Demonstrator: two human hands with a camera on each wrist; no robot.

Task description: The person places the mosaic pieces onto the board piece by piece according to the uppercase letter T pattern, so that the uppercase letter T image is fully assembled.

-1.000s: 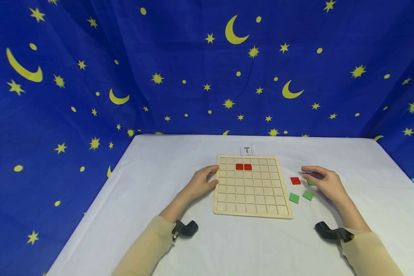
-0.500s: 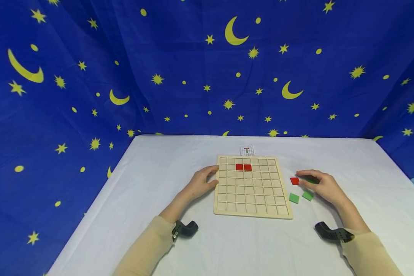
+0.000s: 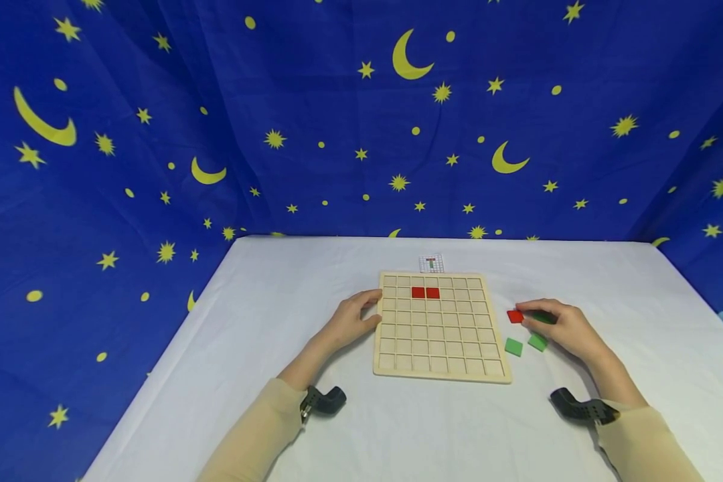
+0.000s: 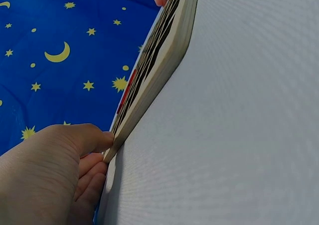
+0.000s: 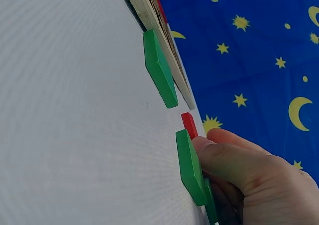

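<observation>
A square wooden grid board (image 3: pixel 446 378) lies on the table, with two red tiles (image 3: pixel 426 292) side by side in its second row from the back. My left hand (image 3: pixel 352 318) touches the board's left edge, thumb and fingertips apart along it; the left wrist view shows the thumb (image 4: pixel 94 137) at the rim. To the right of the board my right hand (image 3: pixel 563 325) pinches a loose red tile (image 3: pixel 514 316) between thumb and forefinger. In the right wrist view the red tile (image 5: pixel 188 123) is partly hidden by the thumb.
Two green tiles, a left one (image 3: pixel 514 347) and a right one (image 3: pixel 537 343), lie near the right hand. Another green tile (image 3: pixel 542 315) is partly under its fingers. Behind the board is a small card (image 3: pixel 431 262) with a T-shaped pattern. A blue star-patterned cloth (image 3: pixel 337 100) surrounds the white table.
My right hand has moved left and slightly nearer, from over a green tile to the loose red tile, and its thumb and forefinger have closed on it. The left hand stays at the board.
</observation>
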